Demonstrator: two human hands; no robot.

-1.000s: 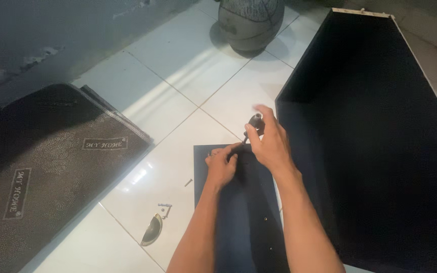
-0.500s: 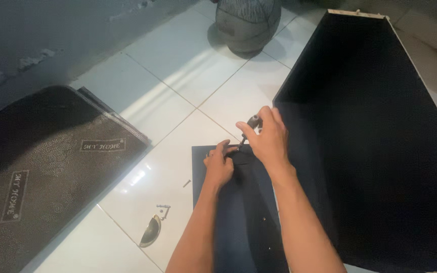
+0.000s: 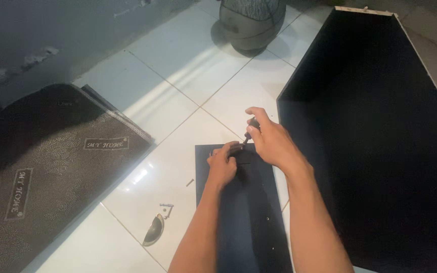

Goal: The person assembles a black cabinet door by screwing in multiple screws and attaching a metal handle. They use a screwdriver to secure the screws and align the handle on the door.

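The right hand [image 3: 271,144] grips a dark screwdriver [image 3: 250,130], tip down on a flat dark panel [image 3: 251,212]; the left hand [image 3: 223,164] pinches there.

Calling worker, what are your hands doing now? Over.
Right hand grips small dark screwdriver. Left hand presses flat dark panel. Loose screws lie clear.

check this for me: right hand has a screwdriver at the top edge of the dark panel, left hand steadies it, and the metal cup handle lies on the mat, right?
Not quite. The head view shows the metal cup handle lying on the white tile floor, clear of the mat. The rest holds: the right hand has a screwdriver at the top edge of the dark panel, and the left hand steadies it.
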